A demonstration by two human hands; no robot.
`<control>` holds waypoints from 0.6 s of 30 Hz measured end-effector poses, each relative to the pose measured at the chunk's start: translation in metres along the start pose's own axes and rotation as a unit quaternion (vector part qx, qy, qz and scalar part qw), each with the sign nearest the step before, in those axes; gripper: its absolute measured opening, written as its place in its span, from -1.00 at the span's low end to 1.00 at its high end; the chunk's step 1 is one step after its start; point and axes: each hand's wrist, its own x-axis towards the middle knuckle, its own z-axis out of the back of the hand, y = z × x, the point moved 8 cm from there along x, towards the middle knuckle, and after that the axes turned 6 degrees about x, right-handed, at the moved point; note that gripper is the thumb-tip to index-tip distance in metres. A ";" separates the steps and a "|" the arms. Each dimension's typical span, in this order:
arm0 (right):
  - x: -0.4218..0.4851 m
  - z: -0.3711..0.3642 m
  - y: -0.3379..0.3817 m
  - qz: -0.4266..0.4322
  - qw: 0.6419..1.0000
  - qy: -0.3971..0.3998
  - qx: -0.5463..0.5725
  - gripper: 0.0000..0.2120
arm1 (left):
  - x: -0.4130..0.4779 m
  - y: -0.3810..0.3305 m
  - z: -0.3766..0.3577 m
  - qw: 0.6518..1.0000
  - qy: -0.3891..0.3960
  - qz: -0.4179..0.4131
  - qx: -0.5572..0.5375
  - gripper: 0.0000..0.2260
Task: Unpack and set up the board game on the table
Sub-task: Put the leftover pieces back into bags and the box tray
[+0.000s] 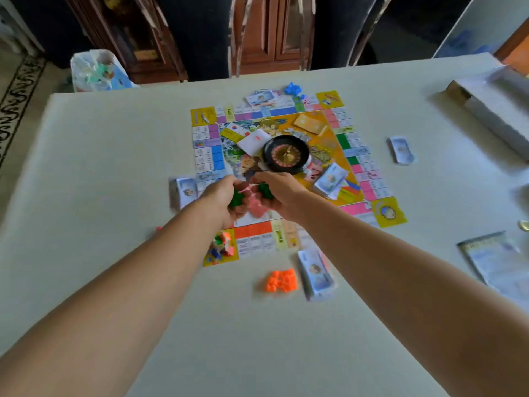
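The board [209, 156] lies open in the middle of the table [114, 167]. The box [492, 110] at the right edge is cut off, its contents hidden. Over the board's near side, the left hand [220, 200] and right hand [282, 193] pinch a small bag [254, 207] of blurred green and pink pieces.

The curled fingers of the left hand [221, 200] and right hand [282, 196] cover most of the green pieces [236, 197] they grip and part of the pink thing [257, 210] between them, so whether a wrapper holds these cannot be told; the forearms hide some near squares of the board [206, 151]. The print on the board and on the blurred stack of notes [184, 191] at its left side is too small to read. The right picture edge cuts off the box [492, 110], the booklet [498, 265] and a gold round thing [525, 225] on the worktop [114, 167].
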 end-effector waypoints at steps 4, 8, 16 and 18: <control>-0.003 0.058 -0.002 0.016 0.999 -0.010 -0.033 -0.79 | -0.004 0.009 -0.058 0.998 0.007 -0.022 0.064 -0.82; -0.004 0.113 -0.007 0.011 0.997 -0.066 -0.032 -0.89 | 0.002 0.018 -0.114 0.990 0.033 -0.047 0.129 -0.74; -0.005 0.220 -0.011 0.013 0.988 -0.148 -0.041 -0.88 | 0.004 0.041 -0.216 0.968 0.092 -0.063 0.227 -0.75; -0.004 0.242 -0.008 0.018 0.986 -0.161 -0.048 -0.90 | 0.006 0.044 -0.239 0.960 0.107 -0.069 0.251 -0.74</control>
